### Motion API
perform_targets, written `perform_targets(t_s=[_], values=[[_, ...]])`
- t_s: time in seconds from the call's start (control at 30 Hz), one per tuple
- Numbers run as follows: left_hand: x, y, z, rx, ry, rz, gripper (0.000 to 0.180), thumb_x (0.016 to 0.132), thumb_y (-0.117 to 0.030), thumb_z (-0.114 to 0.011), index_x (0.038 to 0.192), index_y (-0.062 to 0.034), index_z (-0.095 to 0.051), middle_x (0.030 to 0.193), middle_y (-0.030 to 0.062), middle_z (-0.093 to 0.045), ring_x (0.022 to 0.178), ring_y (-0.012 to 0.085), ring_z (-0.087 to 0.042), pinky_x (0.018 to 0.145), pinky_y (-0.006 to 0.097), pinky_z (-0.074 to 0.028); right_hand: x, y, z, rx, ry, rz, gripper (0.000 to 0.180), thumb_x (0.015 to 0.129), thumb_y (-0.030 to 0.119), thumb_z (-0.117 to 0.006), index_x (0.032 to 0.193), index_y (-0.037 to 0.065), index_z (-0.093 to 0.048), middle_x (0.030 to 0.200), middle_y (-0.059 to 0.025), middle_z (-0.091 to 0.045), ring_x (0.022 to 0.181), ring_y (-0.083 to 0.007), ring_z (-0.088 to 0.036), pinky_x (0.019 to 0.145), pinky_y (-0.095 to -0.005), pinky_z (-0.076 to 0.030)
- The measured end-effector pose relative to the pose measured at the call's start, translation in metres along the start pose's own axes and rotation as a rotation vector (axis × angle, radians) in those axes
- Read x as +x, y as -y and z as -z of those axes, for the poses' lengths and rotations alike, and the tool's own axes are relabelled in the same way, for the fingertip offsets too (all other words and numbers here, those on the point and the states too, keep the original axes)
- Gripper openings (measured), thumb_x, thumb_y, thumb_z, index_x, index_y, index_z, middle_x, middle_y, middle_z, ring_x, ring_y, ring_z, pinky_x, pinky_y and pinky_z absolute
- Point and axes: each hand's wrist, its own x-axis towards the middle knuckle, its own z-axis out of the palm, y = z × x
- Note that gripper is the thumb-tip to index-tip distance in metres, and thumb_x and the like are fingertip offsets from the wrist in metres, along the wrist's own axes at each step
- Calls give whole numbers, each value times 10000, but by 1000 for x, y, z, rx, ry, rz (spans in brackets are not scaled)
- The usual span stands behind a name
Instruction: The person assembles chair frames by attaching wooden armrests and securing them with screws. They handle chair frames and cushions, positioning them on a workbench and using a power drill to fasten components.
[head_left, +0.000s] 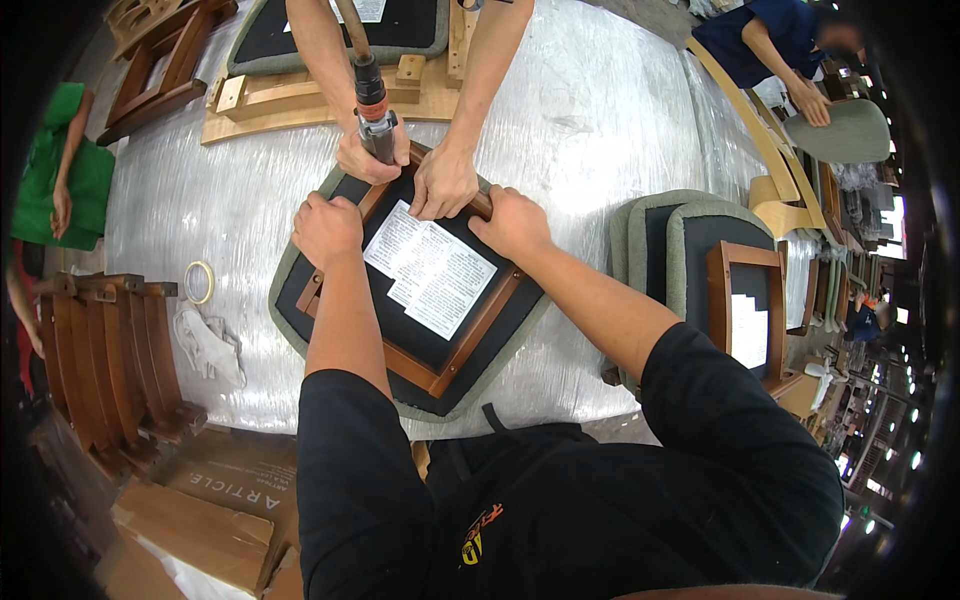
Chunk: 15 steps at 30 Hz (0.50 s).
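Note:
An upside-down seat cushion (pixel 290 285) with a grey-green cover and black underside lies in front of me. On it rests a brown wooden seat frame (pixel 462 352), with white printed labels (pixel 430 270) inside it. My left hand (pixel 330 228) is closed over the far left part of the frame. At the far right corner, my right hand (pixel 512 225) grips the frame with bent fingers. Between my hands, a co-worker across the table steers a power screwdriver (pixel 374 125) down onto the far corner. The co-worker's other hand (pixel 446 182) presses beside it; the tool's tip is hidden.
Stacked grey-green seats (pixel 650 225) with another wooden frame (pixel 722 300) stand at right. A tape roll (pixel 199 283) and white gloves (pixel 208 345) lie at left on the plastic-covered table (pixel 560 100). Brown wooden parts (pixel 115 350) and a cardboard box (pixel 195 535) are at lower left.

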Motion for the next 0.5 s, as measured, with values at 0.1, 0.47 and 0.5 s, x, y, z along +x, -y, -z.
perform_targets(t_s=[0.1, 0.47, 0.5], values=[[2, -2, 0, 14, 29, 24, 311, 925, -262, -546, 1065, -28, -694, 1118, 158, -734, 1110, 343, -666, 953, 501, -497, 2, 1, 2, -4, -1, 0, 451, 823, 349, -764, 1073, -14, -668, 1044, -218, -718, 987, -389, -714, 891, -476, -571], [8, -6, -1, 17, 29, 4, 316, 931, -270, -540, 1074, -32, -690, 1123, 161, -733, 1104, 342, -672, 945, 500, -505, 7, -1, 3, -5, -10, 15, 447, 822, 349, -763, 1065, -14, -670, 1035, -222, -718, 976, -392, -716, 886, -477, -573], [8, -6, -1, 28, 18, 6, 317, 931, -271, -539, 1075, -32, -690, 1124, 161, -733, 1104, 342, -672, 944, 500, -506, 7, -1, 3, -7, -10, 16, 446, 822, 349, -763, 1064, -14, -670, 1034, -222, -718, 976, -392, -716, 886, -478, -573]])
